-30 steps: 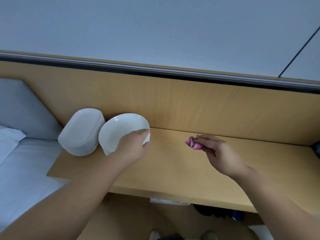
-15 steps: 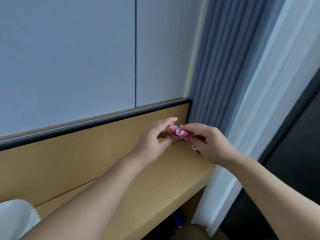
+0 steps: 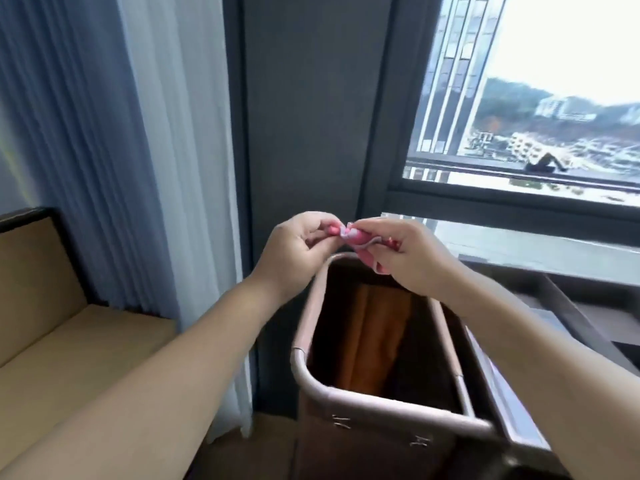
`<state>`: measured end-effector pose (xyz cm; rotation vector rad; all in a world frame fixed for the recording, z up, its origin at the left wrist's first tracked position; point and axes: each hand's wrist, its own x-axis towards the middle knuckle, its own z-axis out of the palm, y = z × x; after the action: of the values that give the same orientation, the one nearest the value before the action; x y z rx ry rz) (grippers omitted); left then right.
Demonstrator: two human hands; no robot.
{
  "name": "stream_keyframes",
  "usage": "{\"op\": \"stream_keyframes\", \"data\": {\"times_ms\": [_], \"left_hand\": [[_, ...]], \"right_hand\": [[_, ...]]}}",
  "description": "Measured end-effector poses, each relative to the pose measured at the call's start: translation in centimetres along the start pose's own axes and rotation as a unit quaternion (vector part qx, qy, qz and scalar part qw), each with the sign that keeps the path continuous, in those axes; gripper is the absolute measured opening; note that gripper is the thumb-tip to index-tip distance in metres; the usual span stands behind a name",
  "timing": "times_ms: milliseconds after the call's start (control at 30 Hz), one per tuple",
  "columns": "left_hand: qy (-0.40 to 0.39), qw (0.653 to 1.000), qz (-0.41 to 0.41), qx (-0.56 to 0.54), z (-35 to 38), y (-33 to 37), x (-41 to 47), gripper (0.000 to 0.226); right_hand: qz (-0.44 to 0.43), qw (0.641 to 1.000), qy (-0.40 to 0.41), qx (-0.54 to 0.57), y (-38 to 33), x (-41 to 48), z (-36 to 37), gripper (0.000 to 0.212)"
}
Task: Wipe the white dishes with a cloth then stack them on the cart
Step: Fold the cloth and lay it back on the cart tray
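1. Cloth (image 3: 356, 237): pink w/ pale edging, bunched small. Held up in the air btwn both hands, over the far end of the cart's open bag as seen from the head cam.
2. L hand (image 3: 298, 251): fingers curled, thumb + fingertips pinching the cloth's left end. Bare forearm comes in from lower left.
3. R hand (image 3: 408, 261): fingers curled, pinching the cloth's right end. A loose bit of cloth hangs below the fingers.
4. Cart (image 3: 398, 408): metal tube frame w/ rounded corners, brown fabric bag hung inside, open at top. Orange-brown fabric shows deep inside. Dark flat part lies to the R of the bag.
5. Bench (image 3: 69, 358): light wood, lower left, w/ wood back panel + dark trim on top.
6. Curtain (image 3: 86, 133): blue-grey, pleated. Sheer white curtain (image 3: 180, 150) hangs just beside it, and both hang btwn bench and cart.
7. Window (image 3: 536, 98): upper R, dark frame, buildings + hills outside. Pale sill (image 3: 519, 244) runs below it, behind the R hand.
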<state>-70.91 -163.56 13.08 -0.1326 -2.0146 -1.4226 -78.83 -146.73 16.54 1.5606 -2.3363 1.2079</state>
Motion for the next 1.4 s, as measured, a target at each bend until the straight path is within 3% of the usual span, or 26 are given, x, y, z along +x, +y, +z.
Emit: {"op": "stream_keyframes", "data": {"times_ms": [167, 267, 467, 633, 800, 967, 1067, 1167, 1300, 1400], "left_hand": [[-0.095, 0.993, -0.023, -0.067, 11.6, 0.4, 1.3, 0.019], [-0.153, 0.987, -0.016, -0.039, 16.8, 0.6, 2.0, 0.008], [-0.24, 0.97, 0.009, 0.028, 24.4, -1.8, 2.8, 0.014], [-0.303, 0.95, -0.078, -0.006, 28.3, -4.0, 1.9, 0.012], [-0.299, 0.945, -0.108, 0.077, 30.1, -4.9, 2.2, 0.025], [-0.283, 0.944, -0.168, 0.034, 32.8, -4.8, 2.1, 0.016], [-0.238, 0.947, -0.212, 0.027, 35.2, -4.6, 1.6, 0.012], [-0.168, 0.958, -0.214, 0.092, 37.8, -4.3, 1.5, 0.015], [-0.117, 0.963, -0.223, 0.093, 39.9, -3.6, 2.8, 0.006], [-0.09, 0.967, -0.224, 0.087, 40.6, -3.0, 3.6, 0.013]], "right_hand": [[0.106, 0.994, 0.014, -0.008, 5.4, -7.0, -7.3, 0.032], [0.181, 0.982, 0.045, -0.023, 7.8, -10.6, -10.8, 0.027], [0.285, 0.954, 0.059, -0.074, 11.4, -16.3, -15.1, 0.018], [0.349, 0.929, 0.084, -0.087, 14.1, -19.3, -16.4, 0.028], [0.336, 0.931, 0.1, -0.1, 17.3, -19.4, -17.7, 0.032], [0.309, 0.947, 0.07, -0.055, 21.3, -18.7, -19.4, 0.029], [0.272, 0.961, 0.028, -0.048, 23.9, -18.5, -20.6, 0.025], [0.249, 0.967, -0.02, -0.048, 26.3, -18.6, -21.8, 0.02], [0.234, 0.97, -0.031, -0.056, 28.5, -18.4, -23.5, 0.025], [0.236, 0.969, -0.044, -0.05, 29.3, -18.2, -24.6, 0.026]]}}
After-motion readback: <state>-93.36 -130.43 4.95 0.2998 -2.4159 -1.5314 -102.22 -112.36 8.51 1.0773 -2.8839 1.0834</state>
